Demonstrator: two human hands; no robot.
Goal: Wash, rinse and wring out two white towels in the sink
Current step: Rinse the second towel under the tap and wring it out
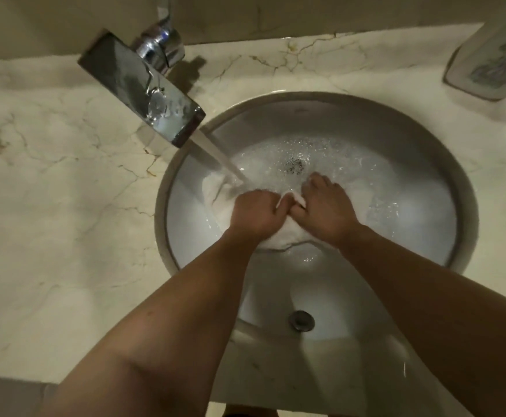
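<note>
1. Marble countertop (50,206) with dark veins surrounds a round white sink (462,200); bare stone runs wide toward 9 o'clock.
2. At 11 o'clock a chrome faucet (143,88) overhangs the sink's rim, and its stream of water (218,155) falls onto the cloth just beside the left hand.
3. A white towel (215,191) lies bunched low in the basin, spreading from 9 o'clock to under both hands; whether it is one towel or two cannot be told.
4. The left hand (254,215) has its fingers curled round a fold of the towel.
5. The right hand (327,212), touching the left, also grips the towel, fingers bent into it.
6. Foamy water (351,164) fills the far half around the drain (295,165).
7. An overflow hole (301,320) sits on the near wall at 6 o'clock.
8. A white bottle (492,55) stands at 2 o'clock, well apart from the rim.
</note>
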